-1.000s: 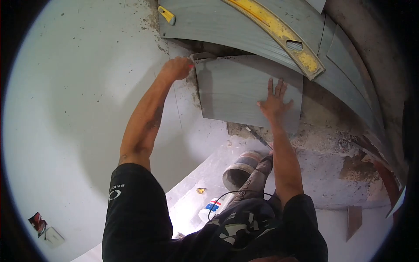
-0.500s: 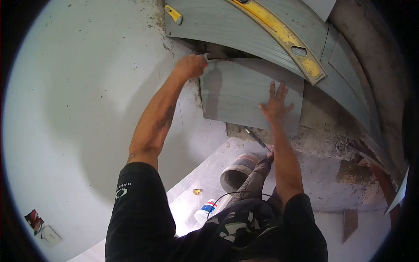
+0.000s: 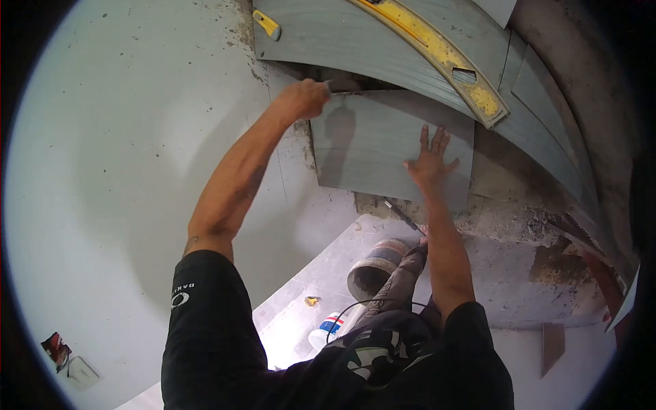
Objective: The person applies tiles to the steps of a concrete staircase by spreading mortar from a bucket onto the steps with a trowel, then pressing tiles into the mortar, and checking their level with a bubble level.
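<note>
My left hand [image 3: 304, 100] is closed round a small hand tool [image 3: 329, 87] with a grey end. Most of the tool is hidden by the fist, and I cannot tell its exact kind. It is at the upper left corner of a grey tile [image 3: 383, 147], beside the dark gap under the step above. My right hand [image 3: 432, 162] lies flat on the right part of this tile, fingers spread. The tile rests on a rough cement step, its left end close to the white wall [image 3: 137, 137].
A yellow spirit level [image 3: 437, 51] and a yellow utility knife [image 3: 267, 25] lie on the tiled step above. Below are a bucket [image 3: 372, 270], a black-and-grey stick-like tool [image 3: 404, 215] and a white tub [image 3: 324, 331]. A wall box [image 3: 57, 350] sits lower left.
My left forearm has shifted slightly left, and the tool in that hand has turned and blurred. My right hand stays flat on the tile.
</note>
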The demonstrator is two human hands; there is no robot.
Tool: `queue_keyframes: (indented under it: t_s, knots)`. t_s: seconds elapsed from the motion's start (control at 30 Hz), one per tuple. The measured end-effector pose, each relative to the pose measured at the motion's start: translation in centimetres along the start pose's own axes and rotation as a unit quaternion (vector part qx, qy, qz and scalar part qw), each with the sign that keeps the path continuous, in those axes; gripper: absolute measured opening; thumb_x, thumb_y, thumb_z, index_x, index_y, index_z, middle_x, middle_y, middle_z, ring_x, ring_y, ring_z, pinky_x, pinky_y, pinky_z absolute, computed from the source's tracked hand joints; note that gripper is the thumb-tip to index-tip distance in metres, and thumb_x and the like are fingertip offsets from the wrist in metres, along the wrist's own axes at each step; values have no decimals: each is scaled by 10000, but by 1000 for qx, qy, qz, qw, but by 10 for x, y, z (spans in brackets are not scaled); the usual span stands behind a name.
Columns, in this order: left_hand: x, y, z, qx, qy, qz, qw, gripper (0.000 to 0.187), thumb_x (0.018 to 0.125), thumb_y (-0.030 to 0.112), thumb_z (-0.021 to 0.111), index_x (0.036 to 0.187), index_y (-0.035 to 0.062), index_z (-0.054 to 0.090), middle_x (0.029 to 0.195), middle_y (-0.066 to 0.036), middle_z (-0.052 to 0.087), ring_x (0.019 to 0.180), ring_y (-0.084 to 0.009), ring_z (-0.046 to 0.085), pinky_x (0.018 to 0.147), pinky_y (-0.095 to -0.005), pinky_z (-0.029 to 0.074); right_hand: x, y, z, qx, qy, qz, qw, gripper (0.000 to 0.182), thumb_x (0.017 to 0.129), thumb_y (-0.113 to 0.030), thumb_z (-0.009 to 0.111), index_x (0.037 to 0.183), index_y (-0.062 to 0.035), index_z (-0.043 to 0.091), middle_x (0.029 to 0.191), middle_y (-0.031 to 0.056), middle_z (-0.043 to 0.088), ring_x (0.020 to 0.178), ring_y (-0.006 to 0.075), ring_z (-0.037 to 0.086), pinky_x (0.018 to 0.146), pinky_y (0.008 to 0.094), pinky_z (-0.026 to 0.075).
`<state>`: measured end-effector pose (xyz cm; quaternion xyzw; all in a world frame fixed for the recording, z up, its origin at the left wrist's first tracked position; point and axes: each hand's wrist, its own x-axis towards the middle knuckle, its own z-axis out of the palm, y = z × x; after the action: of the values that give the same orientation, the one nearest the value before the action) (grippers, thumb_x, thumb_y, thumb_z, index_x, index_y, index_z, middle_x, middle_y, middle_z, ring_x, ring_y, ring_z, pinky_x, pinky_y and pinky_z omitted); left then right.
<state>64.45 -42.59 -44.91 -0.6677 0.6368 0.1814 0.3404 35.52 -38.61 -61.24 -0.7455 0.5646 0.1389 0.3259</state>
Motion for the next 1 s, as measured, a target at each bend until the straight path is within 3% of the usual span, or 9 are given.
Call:
queue_keyframes:
  t_s: [0.17, 0.27, 0.33, 0.47, 0.53, 0.63, 0.77, 0.83, 1.0]
  knots:
    - [16, -12, 19, -69, 10, 27, 997, 246, 919, 179, 526, 1095, 122, 687, 956, -162, 692, 908, -384, 659, 765, -478, 531, 1, 4, 0, 4, 5, 2, 1000, 1067, 732, -451, 790, 1544, -323, 110, 1627, 57, -10, 1496, 268, 29, 1007, 748, 225]
    - [-6, -35, 29, -13, -9, -9, 1000, 262, 913, 175, 515, 1104, 138, 691, 959, -170, 692, 918, -383, 659, 772, -483, 531, 1, 2, -3, 7, -1, 4, 1000, 1057, 732, -456, 788, 1542, -328, 122, 1628, 49, -5, 1495, 262, 34, 1006, 747, 227]
    - [-17, -50, 39, -36, 13, -116, 993, 218, 874, 152, 547, 1002, 61, 698, 1002, -211, 687, 961, -376, 664, 815, -478, 535, -1, 2, -4, 9, 1, -2, 1000, 1045, 736, -465, 782, 1542, -327, 131, 1628, 42, -1, 1495, 257, 40, 1007, 749, 222]
    - [-27, -61, 55, -2, -10, -107, 994, 234, 886, 170, 541, 1041, 76, 688, 994, -210, 689, 930, -379, 672, 802, -494, 533, 5, 3, -4, -6, 19, 0, 1000, 1042, 734, -476, 780, 1542, -325, 138, 1627, 47, 6, 1494, 261, 40, 1008, 746, 221]
    - [-51, -49, 68, -91, 111, -110, 984, 278, 915, 178, 505, 1125, 130, 681, 902, -230, 681, 843, -422, 658, 786, -499, 518, 0, 1, -2, -11, -2, 4, 1000, 1054, 742, -475, 772, 1546, -334, 105, 1630, 50, -23, 1498, 271, 35, 1012, 755, 235]
    - [-68, -4, 70, -186, 156, -113, 964, 248, 918, 215, 530, 1091, 73, 636, 843, -242, 671, 814, -439, 649, 751, -525, 514, 2, 0, 1, -13, 1, 4, 1000, 1061, 744, -478, 771, 1548, -336, 94, 1630, 54, -21, 1498, 270, 28, 1013, 756, 234]
    - [-64, 45, 57, -246, 153, -91, 953, 267, 946, 234, 502, 1106, 49, 607, 826, -250, 663, 829, -449, 639, 740, -536, 503, 3, 1, 0, -23, -4, 4, 1000, 1076, 740, -491, 771, 1548, -340, 77, 1628, 69, -22, 1498, 273, 7, 1014, 757, 229]
    - [-55, 54, 56, -251, 148, -88, 953, 264, 940, 209, 503, 1124, 50, 604, 855, -259, 661, 843, -456, 632, 750, -538, 491, 1, -1, 2, -7, -2, 2, 1000, 1055, 732, -500, 777, 1545, -313, 132, 1625, 80, -14, 1496, 276, 9, 1022, 756, 198]
    - [-29, 28, 78, -189, 103, -116, 970, 272, 930, 186, 501, 1140, 48, 604, 903, -267, 660, 871, -463, 623, 761, -545, 480, 2, -4, 1, -18, -8, 7, 1000, 1062, 733, -494, 777, 1547, -316, 119, 1625, 82, -12, 1496, 278, 9, 1026, 752, 203]
